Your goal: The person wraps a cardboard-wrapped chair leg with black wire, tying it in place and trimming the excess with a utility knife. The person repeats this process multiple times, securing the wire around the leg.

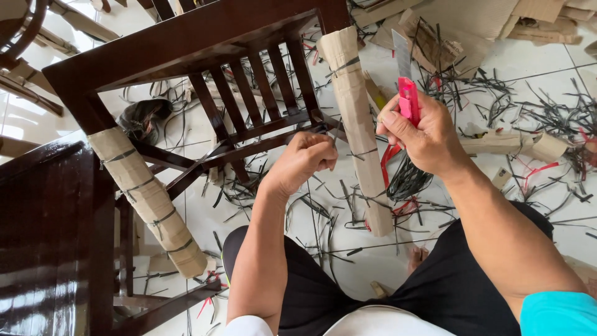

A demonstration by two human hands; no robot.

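Right hand (423, 134) is pinching a red utility knife (407, 99), blade up; left hand (305, 158) is curling round a black strap on the cardboard-wrapped chair leg (360, 124), apparently readying a cut.

Hidden: cutter handle (408, 102) inside my right hand (423, 134); strap end within my left fist (305, 158); chair (186, 56) cropped at nine o'clock.

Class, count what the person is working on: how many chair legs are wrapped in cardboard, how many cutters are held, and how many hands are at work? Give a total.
Cardboard-wrapped chair legs: 2, the near leg and the far leg
Red utility knife: 1, in the right hand
Hands: 2, with the left hand at the strap
Total: 5
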